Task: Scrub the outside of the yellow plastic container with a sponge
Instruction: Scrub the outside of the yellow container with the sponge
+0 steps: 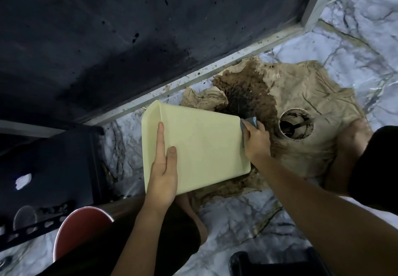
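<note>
Head view shows the yellow plastic container (200,146) held tilted above a stained brown cloth (301,95) that lies on the marble floor (237,222). Its open rim points to the upper left and its closed base to the right. The left hand (162,176) holds it near the rim, with the thumb and one finger lying straight on the upper wall; the other fingers are hidden under it, so I cannot tell how they grip. The right hand (256,140) has its fingers curled around a grey sponge (249,122) and presses it on the edge of the base.

The container looks light and thin-walled, so it will probably bend a little under hard pressure. The smooth plastic may become slippery when wet. It is better to hold it at the rim, where the wall is stiffer, and to scrub against that support.

Just beside the right hand stands a round cup (296,124) with dark liquid and what seems to be a spoon; it could be knocked over.
</note>
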